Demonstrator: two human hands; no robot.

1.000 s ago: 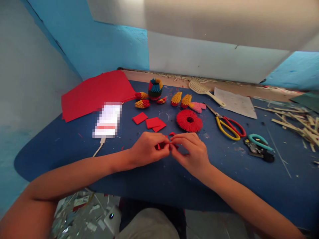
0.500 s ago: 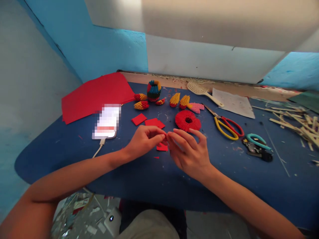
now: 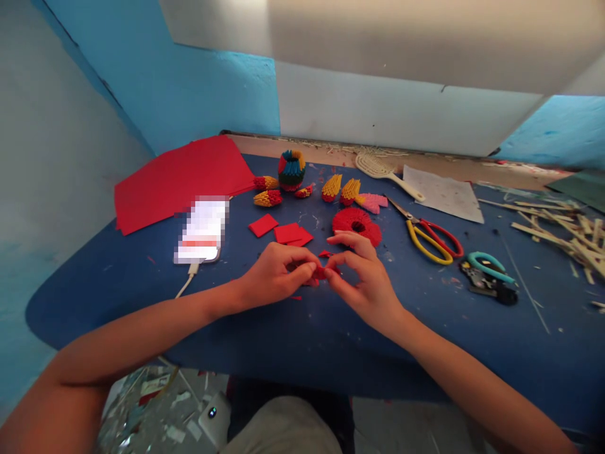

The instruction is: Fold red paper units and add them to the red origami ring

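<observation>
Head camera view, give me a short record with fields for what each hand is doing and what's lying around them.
left hand: pinching one end of a small red paper piece
right hand: pinching the other end of it
surface: blue table
behind the hands: red folded-paper ring, red paper squares
to the right: scissors
to the left: phone on a cable, red paper sheets
</observation>
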